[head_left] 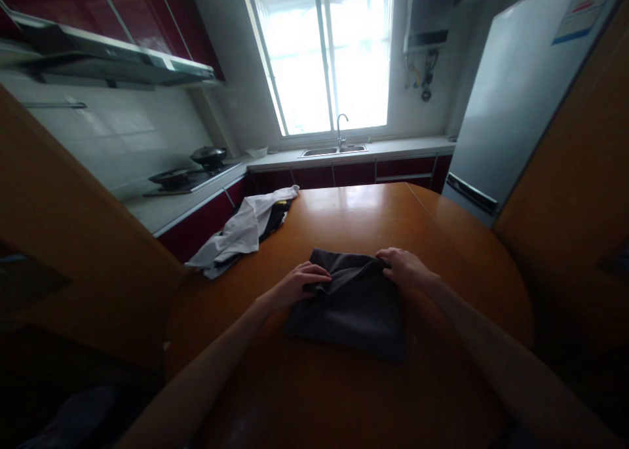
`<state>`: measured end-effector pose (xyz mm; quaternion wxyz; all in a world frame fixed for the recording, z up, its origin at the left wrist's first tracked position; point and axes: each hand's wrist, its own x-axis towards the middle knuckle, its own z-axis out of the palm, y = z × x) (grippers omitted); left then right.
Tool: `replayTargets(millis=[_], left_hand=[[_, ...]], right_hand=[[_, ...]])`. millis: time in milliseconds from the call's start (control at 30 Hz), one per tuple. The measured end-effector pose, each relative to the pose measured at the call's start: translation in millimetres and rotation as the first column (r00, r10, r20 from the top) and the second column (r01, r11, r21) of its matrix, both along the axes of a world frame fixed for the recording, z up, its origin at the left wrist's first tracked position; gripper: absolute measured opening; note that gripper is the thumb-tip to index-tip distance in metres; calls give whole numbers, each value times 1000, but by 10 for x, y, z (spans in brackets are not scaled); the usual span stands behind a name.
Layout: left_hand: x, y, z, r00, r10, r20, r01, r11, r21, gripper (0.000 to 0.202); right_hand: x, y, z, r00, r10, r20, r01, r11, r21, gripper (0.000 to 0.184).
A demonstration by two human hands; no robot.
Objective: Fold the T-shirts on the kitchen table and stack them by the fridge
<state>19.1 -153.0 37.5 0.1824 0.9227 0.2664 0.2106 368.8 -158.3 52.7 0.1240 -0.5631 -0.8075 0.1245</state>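
A dark grey piece of folded cloth [351,321], perhaps a garment, lies on the wooden table [462,298] in front of me. Its far part is creased and partly folded over toward me. At the cloth's left side, my left hand [301,282] is closed on a fold, fingers pointing right. My right hand [403,269] pinches the far right corner between thumb and fingers. The fingertips of both hands are partly hidden by fabric, and what kind of clothing it is cannot be made out.
White and dark clothes [240,229] lie in a heap at the table's far left edge. Beyond stand a stove with pans [209,155], a counter with a sink [334,151] under the window, and a fridge [515,95] at right.
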Motion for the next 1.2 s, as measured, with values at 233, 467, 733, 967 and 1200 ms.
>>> replayTargets(millis=[233, 467, 733, 967, 1200], left_hand=[[-46, 20, -36, 998, -31, 47, 31, 999, -10, 20], [-9, 3, -23, 986, -114, 118, 122, 991, -61, 14], [52, -152, 55, 999, 27, 22, -24, 990, -141, 46], [-108, -63, 149, 988, 119, 93, -127, 989, 75, 38], [-378, 3, 277, 807, 397, 438, -581, 666, 467, 35]], right_hand=[[20, 34, -40, 999, -15, -28, 15, 1000, 12, 37], [81, 68, -82, 999, 27, -34, -26, 999, 32, 37], [144, 77, -9, 1000, -17, -17, 16, 998, -68, 20], [-80, -65, 175, 975, -106, -196, 145, 970, 196, 7], [-399, -393, 252, 884, 221, -413, 15, 868, 497, 9]])
